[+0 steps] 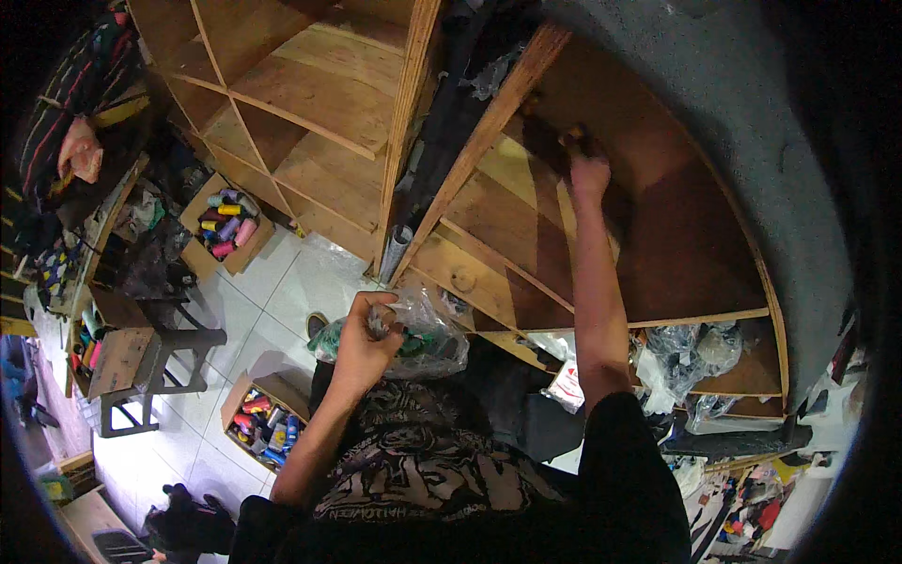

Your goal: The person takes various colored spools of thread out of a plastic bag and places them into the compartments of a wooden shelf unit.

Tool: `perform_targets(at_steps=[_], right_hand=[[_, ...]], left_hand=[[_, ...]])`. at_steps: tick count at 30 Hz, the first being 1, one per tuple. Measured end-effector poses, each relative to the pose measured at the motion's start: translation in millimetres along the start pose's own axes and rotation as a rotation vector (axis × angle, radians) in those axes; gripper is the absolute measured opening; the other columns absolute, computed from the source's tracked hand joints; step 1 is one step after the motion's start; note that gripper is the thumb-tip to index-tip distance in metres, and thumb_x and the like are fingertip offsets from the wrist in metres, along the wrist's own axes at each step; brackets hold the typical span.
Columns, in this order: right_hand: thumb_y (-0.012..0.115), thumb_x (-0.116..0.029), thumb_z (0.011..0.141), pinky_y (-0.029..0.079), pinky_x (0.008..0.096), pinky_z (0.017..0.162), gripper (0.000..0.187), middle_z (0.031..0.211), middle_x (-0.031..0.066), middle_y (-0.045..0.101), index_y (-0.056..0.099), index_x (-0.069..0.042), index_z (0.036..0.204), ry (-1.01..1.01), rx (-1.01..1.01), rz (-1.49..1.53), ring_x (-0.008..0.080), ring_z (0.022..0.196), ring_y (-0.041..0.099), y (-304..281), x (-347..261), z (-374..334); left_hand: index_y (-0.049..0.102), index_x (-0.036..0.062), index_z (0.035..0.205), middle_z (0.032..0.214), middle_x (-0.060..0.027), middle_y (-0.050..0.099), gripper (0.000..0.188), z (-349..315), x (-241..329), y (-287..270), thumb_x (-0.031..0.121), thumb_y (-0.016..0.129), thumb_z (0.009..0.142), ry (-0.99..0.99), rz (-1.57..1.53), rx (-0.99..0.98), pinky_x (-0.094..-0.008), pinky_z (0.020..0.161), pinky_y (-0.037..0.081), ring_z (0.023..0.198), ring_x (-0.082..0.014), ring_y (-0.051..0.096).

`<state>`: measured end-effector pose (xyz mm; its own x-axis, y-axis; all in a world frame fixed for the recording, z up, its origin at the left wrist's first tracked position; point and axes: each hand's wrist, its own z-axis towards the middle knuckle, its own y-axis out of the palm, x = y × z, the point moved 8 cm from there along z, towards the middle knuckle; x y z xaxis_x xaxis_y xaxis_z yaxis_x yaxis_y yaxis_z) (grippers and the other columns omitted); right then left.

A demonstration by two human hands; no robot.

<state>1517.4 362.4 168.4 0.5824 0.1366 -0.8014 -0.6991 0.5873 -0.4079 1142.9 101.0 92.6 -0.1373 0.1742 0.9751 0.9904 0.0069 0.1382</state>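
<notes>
My left hand (pixel 369 340) is closed on the gathered neck of a clear plastic bag (pixel 437 346). Green material shows through the bag, which hangs in front of my body. My right arm stretches up and forward into a wooden shelf unit (pixel 672 207). Inside its shadowed upper compartment, my right hand (pixel 589 169) has its fingers curled together near the back panel. Shadow hides whatever they may be gripping.
Another wooden shelf unit (pixel 310 103) stands to the left. Cardboard boxes of thread spools (pixel 230 226), (pixel 268 423) sit on the tiled floor, near a grey stool (pixel 174 362). Crumpled plastic bags (pixel 691 357) fill the lower right shelf. Grey fabric (pixel 780 141) drapes along the right side.
</notes>
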Motion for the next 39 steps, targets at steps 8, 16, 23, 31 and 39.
perform_targets(at_steps=[8,16,23,31,39], right_hand=[[0.056,-0.037,0.082,0.046,0.0365,0.080,0.036,0.102,0.0138,0.063,0.063,-0.005,0.098,-0.594,-0.026,-0.701,0.0274,0.092,0.060,81.5,1.8,49.2],[0.057,-0.031,0.084,0.048,0.0291,0.071,0.022,0.084,0.0063,0.067,0.066,-0.012,0.086,-0.583,-0.016,-0.492,0.0220,0.079,0.063,91.0,8.0,56.4],[0.057,-0.029,0.080,0.049,0.0354,0.059,0.022,0.079,0.0112,0.065,0.064,-0.008,0.075,-0.645,0.039,-0.312,0.0234,0.068,0.062,98.0,21.3,57.1],[0.048,-0.030,0.087,0.044,0.0310,0.049,0.030,0.071,0.0072,0.062,0.064,-0.006,0.078,-0.954,0.439,-1.191,0.0174,0.056,0.056,73.4,37.7,41.6],[0.065,-0.014,0.078,0.047,0.0242,0.058,0.028,0.092,0.0049,0.063,0.062,-0.002,0.103,0.262,-1.242,0.199,0.0118,0.071,0.060,45.0,-114.7,-159.9]], left_hand=[[0.045,0.0059,0.107,0.081,-0.0001,0.045,0.040,-6.2,6.2,-9.5,-0.012,0.053,0.072,-0.022,-0.070,0.089,-0.0181,0.050,0.037,0.063,-0.0050,0.042],[0.046,0.0049,0.106,0.081,0.0000,0.043,0.041,-6.7,10.8,-18.2,-0.014,0.051,0.070,0.014,-0.060,0.142,-0.0176,0.054,0.036,0.067,-0.0058,0.040],[0.046,0.0042,0.106,0.080,0.0005,0.042,0.041,-6.7,6.9,-25.0,-0.014,0.052,0.070,0.037,0.006,0.168,-0.0171,0.057,0.036,0.069,-0.0060,0.040],[0.045,0.0038,0.109,0.080,-0.0003,0.043,0.042,-3.9,13.0,-19.6,-0.013,0.051,0.071,0.039,-0.055,0.129,-0.0189,0.050,0.037,0.064,-0.0061,0.042],[0.047,0.0031,0.108,0.081,-0.0003,0.043,0.040,-1.2,10.4,-23.4,-0.012,0.050,0.071,0.045,-0.076,0.120,-0.0170,0.057,0.036,0.070,-0.0054,0.041]])
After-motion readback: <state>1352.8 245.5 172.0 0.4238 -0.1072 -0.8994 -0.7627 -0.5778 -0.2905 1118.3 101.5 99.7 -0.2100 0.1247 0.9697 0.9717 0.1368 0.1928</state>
